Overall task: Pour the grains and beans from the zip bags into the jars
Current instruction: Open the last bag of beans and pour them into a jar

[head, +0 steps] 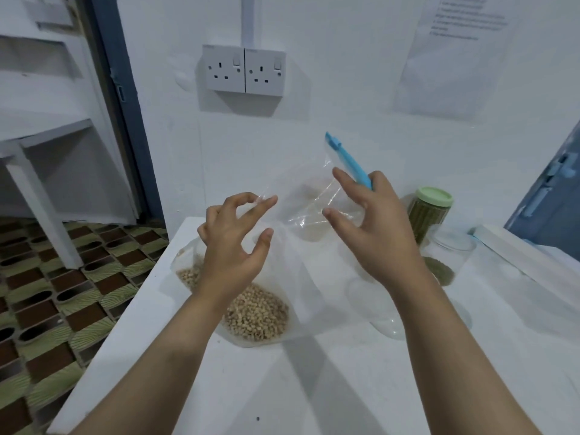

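An empty clear zip bag [301,196] with a blue zip strip [345,158] hangs in the air above the white table [314,387]. My left hand [232,246] pinches the bag's lower left corner with its fingertips. My right hand [376,227] holds the bag's right side, and the blue strip passes between its fingers. A zip bag of beige beans [257,312] lies on the table under my left wrist. A jar with a green lid [431,211], full of green grains, stands at the back right. A clear jar [379,312] sits below my right forearm, partly hidden.
A bag of green beans [441,273] and a clear round piece [453,243] lie right of my right hand. The wall with a double socket [244,70] stands close behind the table. The table's left edge drops to a patterned floor [62,293].
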The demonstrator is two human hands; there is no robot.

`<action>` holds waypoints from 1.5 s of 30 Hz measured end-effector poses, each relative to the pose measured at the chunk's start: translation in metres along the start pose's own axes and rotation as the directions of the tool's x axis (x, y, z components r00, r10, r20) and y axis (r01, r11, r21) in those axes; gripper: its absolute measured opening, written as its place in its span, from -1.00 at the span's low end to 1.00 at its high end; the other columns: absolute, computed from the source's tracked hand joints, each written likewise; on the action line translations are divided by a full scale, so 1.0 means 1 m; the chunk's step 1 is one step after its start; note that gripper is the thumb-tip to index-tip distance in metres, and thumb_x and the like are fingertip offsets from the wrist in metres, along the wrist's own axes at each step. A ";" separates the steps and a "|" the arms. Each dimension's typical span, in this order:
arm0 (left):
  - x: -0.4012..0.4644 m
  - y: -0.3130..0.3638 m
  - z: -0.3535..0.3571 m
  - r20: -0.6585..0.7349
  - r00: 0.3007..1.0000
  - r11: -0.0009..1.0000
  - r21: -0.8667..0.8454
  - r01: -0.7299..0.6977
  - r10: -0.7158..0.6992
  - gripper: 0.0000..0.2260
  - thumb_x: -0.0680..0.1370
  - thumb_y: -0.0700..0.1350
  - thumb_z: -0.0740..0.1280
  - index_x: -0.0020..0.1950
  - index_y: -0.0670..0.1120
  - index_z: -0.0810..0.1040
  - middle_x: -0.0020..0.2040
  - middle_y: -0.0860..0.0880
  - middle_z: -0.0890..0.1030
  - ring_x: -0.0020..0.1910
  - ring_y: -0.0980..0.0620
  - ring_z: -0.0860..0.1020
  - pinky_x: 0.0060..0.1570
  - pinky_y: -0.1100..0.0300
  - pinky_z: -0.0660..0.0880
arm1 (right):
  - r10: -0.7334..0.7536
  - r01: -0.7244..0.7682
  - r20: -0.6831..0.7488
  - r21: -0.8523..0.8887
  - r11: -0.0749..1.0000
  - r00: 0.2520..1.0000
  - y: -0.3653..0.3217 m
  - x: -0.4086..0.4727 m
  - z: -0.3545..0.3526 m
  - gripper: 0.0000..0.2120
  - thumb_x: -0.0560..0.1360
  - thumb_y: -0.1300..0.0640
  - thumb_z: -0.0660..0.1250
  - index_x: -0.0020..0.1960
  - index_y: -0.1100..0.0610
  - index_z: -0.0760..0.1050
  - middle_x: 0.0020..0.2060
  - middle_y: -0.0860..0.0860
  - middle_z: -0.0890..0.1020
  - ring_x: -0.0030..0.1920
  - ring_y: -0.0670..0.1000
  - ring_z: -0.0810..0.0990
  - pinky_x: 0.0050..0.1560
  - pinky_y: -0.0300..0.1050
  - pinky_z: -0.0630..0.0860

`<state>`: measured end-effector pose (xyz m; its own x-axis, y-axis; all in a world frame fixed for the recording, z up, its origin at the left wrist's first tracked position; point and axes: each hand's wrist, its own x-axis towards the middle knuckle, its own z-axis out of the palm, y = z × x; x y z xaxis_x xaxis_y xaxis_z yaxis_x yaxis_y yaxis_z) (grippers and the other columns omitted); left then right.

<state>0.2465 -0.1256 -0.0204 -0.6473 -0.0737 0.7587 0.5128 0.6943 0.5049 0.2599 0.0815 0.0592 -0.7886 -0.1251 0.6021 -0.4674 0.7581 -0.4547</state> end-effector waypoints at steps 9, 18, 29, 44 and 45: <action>-0.028 -0.042 0.007 0.018 1.000 0.990 0.139 -0.003 0.001 -0.54 0.59 0.12 0.26 0.49 0.20 0.33 0.33 0.03 0.38 0.31 0.06 0.35 0.39 0.15 0.14 | -0.089 0.105 -0.263 0.047 0.993 0.961 0.015 -0.013 0.019 -0.44 0.52 0.02 0.36 0.49 0.10 0.38 -0.01 -0.02 0.34 0.01 0.08 0.43 0.09 0.17 0.50; -0.008 -0.044 0.000 0.033 0.996 0.988 0.134 0.082 -0.087 -0.48 0.51 0.35 0.21 0.46 0.32 0.30 0.10 0.10 0.18 0.13 0.12 0.17 0.26 0.10 0.08 | -0.121 0.144 -0.282 0.065 0.987 0.952 0.019 -0.017 0.023 -0.47 0.55 0.03 0.31 0.49 0.09 0.38 0.08 -0.03 0.37 0.10 0.13 0.46 0.17 0.23 0.48; -0.006 -0.055 0.004 0.010 0.997 0.979 0.189 0.076 -0.079 -0.49 0.53 0.29 0.23 0.48 0.32 0.29 0.23 0.10 0.25 0.25 0.07 0.20 0.33 0.10 0.03 | -0.100 0.133 -0.278 0.103 0.986 0.956 0.030 -0.029 0.033 -0.44 0.55 0.09 0.31 0.53 0.07 0.30 0.11 -0.03 0.36 0.13 0.09 0.46 0.20 0.16 0.48; -0.033 -0.068 0.001 -0.039 0.779 0.751 -0.302 0.587 -0.625 -0.27 0.46 0.08 0.49 0.51 0.25 0.16 0.25 0.00 0.30 0.31 0.02 0.32 0.30 0.06 0.35 | -0.154 0.180 -0.287 0.065 0.982 0.945 0.029 -0.026 0.036 -0.43 0.56 0.08 0.30 0.54 0.09 0.29 0.09 -0.09 0.31 0.10 0.11 0.46 0.12 0.21 0.52; -0.032 -0.069 -0.002 -0.048 0.794 0.759 -0.331 0.560 -0.607 -0.31 0.47 0.04 0.49 0.50 0.23 0.20 0.23 0.01 0.35 0.25 0.05 0.36 0.25 0.12 0.37 | -0.148 0.175 -0.288 0.070 0.982 0.946 0.028 -0.027 0.036 -0.43 0.56 0.08 0.30 0.54 0.09 0.29 0.10 -0.07 0.32 0.11 0.11 0.46 0.12 0.21 0.51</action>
<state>0.2329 -0.1722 -0.0786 -0.7979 -0.5137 0.3154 0.2134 0.2486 0.9448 0.2533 0.0835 0.0068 -0.5620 -0.0459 0.8258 -0.6246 0.6781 -0.3873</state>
